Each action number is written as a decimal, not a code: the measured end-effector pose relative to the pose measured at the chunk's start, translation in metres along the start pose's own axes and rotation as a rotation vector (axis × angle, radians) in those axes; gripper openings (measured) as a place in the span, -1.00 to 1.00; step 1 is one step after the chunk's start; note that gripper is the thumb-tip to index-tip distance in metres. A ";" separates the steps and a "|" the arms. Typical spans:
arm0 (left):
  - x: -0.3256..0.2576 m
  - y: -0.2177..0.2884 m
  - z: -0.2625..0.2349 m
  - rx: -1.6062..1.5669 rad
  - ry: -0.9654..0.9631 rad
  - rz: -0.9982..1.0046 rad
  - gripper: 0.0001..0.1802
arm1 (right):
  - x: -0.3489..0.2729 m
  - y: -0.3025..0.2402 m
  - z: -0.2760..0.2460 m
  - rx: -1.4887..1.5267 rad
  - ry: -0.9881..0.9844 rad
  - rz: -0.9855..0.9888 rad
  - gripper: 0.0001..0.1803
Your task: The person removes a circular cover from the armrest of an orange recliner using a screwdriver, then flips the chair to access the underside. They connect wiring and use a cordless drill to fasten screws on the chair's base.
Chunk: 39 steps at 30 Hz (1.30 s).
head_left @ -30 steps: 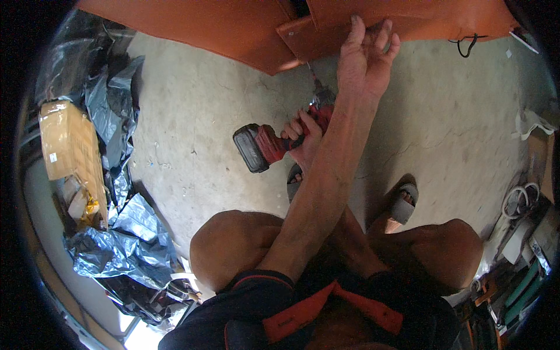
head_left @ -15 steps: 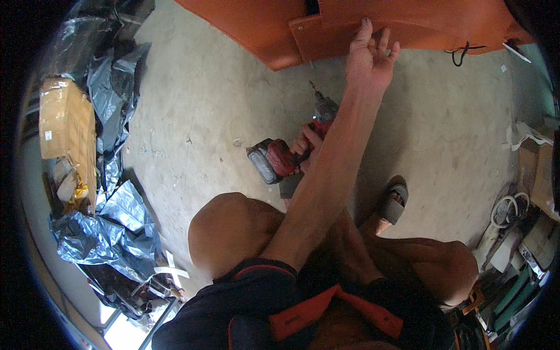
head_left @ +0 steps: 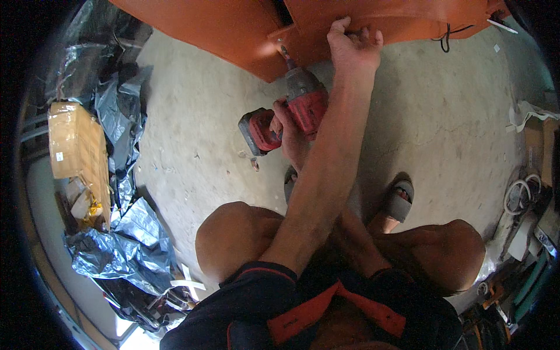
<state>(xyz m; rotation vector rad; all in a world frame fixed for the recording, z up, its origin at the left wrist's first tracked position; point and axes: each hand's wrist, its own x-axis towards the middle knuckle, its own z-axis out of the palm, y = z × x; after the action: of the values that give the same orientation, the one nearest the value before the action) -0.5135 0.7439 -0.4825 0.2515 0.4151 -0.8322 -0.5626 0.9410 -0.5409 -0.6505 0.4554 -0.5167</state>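
A red cordless drill (head_left: 291, 111) is pointing its bit at the edge of an orange panel (head_left: 233, 29) above a concrete floor (head_left: 192, 146). The right hand (head_left: 290, 135), partly hidden, is clamping its fingers around the drill's grip. The left hand (head_left: 352, 45) is resting on the panel, fingers curled together over its edge.

The orange panel (head_left: 233, 29) runs out past the top edge, so its full shape is not shown. The left forearm crosses the red drill (head_left: 291, 108), hiding part of its body and most of the right hand (head_left: 289, 131) gripping it. The left hand (head_left: 353, 46) has fingertips tucked under the panel's edge. The drill's bit tip is too small to tell.
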 end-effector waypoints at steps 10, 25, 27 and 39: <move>-0.003 0.000 0.009 -0.069 0.063 -0.004 -0.56 | 0.010 -0.002 0.002 0.001 0.025 0.058 -0.92; -0.002 0.003 0.011 -0.104 0.072 0.002 -0.62 | 0.013 0.004 0.004 0.172 -0.017 0.037 -0.77; -0.001 0.005 0.011 -0.111 0.076 -0.021 -0.61 | 0.013 0.001 0.005 0.090 -0.003 0.097 -0.71; 0.007 0.011 0.006 -0.120 0.066 -0.075 -0.66 | 0.009 0.002 0.031 0.229 0.036 0.202 -0.60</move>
<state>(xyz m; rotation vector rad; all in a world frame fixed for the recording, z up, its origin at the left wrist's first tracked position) -0.4997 0.7441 -0.4795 0.1532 0.5373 -0.8710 -0.5385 0.9511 -0.5225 -0.3706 0.4819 -0.3827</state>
